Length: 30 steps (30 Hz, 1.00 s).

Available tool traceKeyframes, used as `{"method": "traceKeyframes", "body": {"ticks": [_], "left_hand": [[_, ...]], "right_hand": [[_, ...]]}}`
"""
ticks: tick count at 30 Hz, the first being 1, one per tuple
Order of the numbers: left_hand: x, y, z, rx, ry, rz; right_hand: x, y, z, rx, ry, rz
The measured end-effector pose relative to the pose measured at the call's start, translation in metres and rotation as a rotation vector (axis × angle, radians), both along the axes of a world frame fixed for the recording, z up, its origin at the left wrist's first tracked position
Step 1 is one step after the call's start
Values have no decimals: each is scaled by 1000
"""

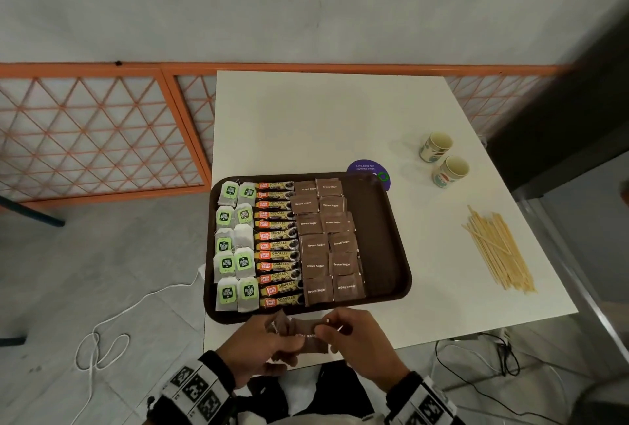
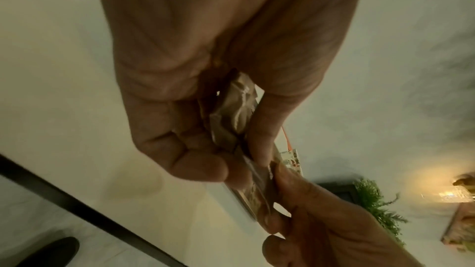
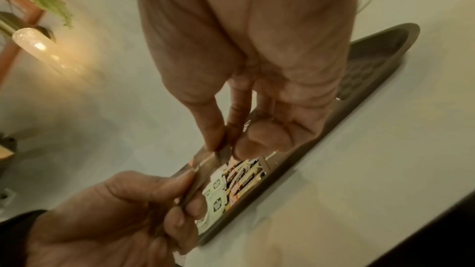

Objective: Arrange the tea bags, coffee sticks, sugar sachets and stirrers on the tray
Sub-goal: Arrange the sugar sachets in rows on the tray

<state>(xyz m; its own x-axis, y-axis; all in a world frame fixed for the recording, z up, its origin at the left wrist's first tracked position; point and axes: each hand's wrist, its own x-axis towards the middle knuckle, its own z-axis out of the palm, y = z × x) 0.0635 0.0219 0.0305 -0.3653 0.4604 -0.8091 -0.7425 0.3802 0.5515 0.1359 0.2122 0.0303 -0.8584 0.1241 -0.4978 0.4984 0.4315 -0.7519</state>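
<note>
Tray (image 1: 391,237) right strip lies bare (beside sugar sachets (image 1: 326,244)); stirrers (image 1: 498,247) well apart.

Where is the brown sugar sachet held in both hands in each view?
Head: brown sugar sachet at bottom centre, just before the tray.
Left wrist: centre, between the fingers.
Right wrist: lower centre, edge-on.
Shared landmark: head and right wrist show the tray's green-tagged tea bags.

Fingers of the left hand (image 1: 262,343) and right hand (image 1: 357,339) cover most of the held sugar sachets (image 1: 308,334). Their count is unclear. Motion blur smears both wrist views.
</note>
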Motion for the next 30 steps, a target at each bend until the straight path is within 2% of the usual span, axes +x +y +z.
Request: {"method": "traceKeyframes", "body": {"ticks": [3, 5, 9, 12, 16, 20, 22, 24, 27, 30], "left_hand": [[-1, 2, -1, -1, 26, 30], [-4, 1, -1, -6, 42, 101], [-13, -8, -2, 23, 19, 256], [-18, -15, 1, 56, 52, 239], [-22, -14, 4, 83, 52, 249], [-24, -4, 1, 186, -47, 289], [-24, 4, 4, 222, -60, 243], [-25, 11, 5, 220, -38, 150], [-28, 22, 5, 187, 39, -92], [-26, 32, 6, 106, 157, -365]], "right_hand": [[-13, 9, -5, 39, -8, -15], [-31, 22, -14, 104, -17, -44], [-64, 34, -22, 247, -23, 14], [-74, 33, -27, 292, -75, 20], [-68, 29, -22, 381, -84, -82], [-53, 13, 5, 225, 23, 52], [-48, 6, 11, 111, 37, 138], [-43, 4, 9, 80, 59, 163], [-34, 11, 4, 123, 71, 151], [-26, 23, 4, 120, -21, 288]]}}
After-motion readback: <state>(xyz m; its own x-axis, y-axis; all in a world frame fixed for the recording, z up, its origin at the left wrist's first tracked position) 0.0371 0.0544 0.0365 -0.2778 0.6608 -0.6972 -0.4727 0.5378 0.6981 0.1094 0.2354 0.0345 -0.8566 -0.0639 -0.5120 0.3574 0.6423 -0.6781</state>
